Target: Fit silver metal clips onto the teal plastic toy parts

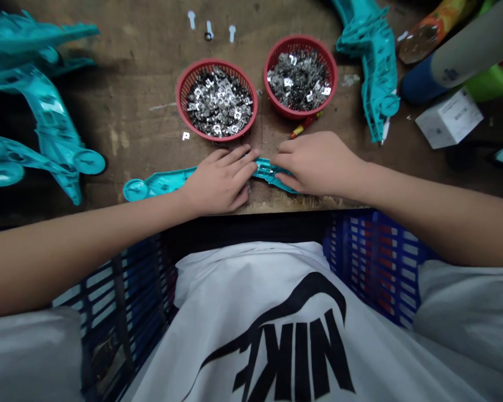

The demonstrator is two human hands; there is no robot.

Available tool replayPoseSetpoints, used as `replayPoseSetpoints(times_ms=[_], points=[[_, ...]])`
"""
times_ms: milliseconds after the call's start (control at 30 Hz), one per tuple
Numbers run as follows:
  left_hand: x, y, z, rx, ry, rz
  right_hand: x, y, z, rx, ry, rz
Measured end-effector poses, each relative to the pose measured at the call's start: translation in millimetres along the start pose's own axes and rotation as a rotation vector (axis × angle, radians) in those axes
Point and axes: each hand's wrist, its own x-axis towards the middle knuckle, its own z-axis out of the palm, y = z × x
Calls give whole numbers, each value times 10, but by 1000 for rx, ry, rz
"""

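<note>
A long teal plastic part (pixel 167 180) lies along the front edge of the workbench, with a round disc at its left end. My left hand (pixel 222 180) is draped over its middle, fingers stretched across the top and thumb on the near side. Around its right portion, my right hand (pixel 318 164) has its fingers curled and its thumb pressed low. Between the two hands a ribbed section shows a small shiny spot, too small to name. Just beyond the hands stand a red basket (pixel 179 106) and a second red basket (pixel 335 78), both filled with small metal clips.
More teal parts (pixel 52 114) are piled at the left, and another teal part (pixel 375 72) lies back right. A red-yellow pen-like tool (pixel 304 125), a small white box (pixel 448 118) and a blue-ended cylinder (pixel 423 78) sit nearby. Blue crates (pixel 371 251) flank my lap.
</note>
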Motion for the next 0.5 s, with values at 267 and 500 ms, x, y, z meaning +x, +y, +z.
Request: replayPoseSetpoints(times_ms=[267, 500], points=[[-8, 13, -2, 73, 31, 54, 4, -32, -68, -1, -35, -93], [-10, 0, 22, 44, 29, 34, -2, -11, -192, -24, -160, -47]])
